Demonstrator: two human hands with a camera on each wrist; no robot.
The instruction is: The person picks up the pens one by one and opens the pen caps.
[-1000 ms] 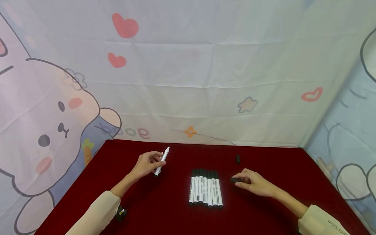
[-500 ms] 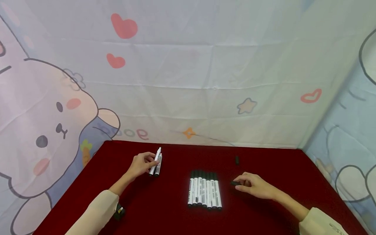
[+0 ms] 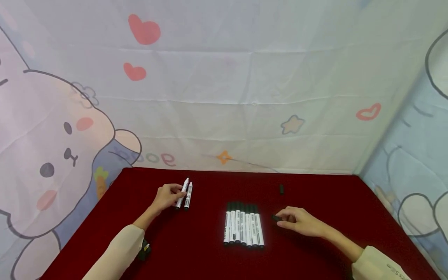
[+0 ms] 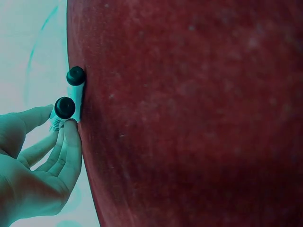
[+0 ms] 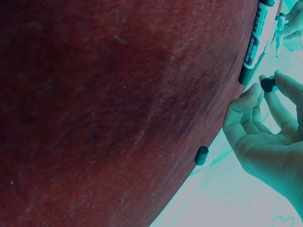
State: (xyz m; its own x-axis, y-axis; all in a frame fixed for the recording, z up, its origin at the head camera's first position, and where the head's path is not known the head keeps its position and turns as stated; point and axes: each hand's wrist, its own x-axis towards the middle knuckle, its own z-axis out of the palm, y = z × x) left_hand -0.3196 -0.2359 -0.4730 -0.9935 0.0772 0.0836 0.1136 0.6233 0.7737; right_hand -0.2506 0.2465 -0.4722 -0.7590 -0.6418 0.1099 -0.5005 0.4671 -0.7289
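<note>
Two uncapped white markers are at the table's left. My left hand (image 3: 168,197) pinches one marker (image 3: 182,193) between thumb and fingers, its white tip pointing away from me. Just right of it lies the other uncapped marker (image 3: 188,195) on the red cloth. In the left wrist view the black end of the held marker (image 4: 65,108) faces the camera. My right hand (image 3: 301,221) pinches a small black cap (image 5: 269,84) between thumb and fingertip. Between the hands lies a row of several capped markers (image 3: 244,228), black caps pointing away.
A second black cap (image 3: 281,189) lies on the red cloth (image 3: 210,256) behind the right hand. A small black object (image 3: 144,250) shows beside the left sleeve. A printed fabric backdrop (image 3: 252,85) hangs behind the table.
My left hand has moved left with its marker, after one uncapped marker came to lie beside it on the cloth. The right hand has stayed nearly in place, still holding the cap.
</note>
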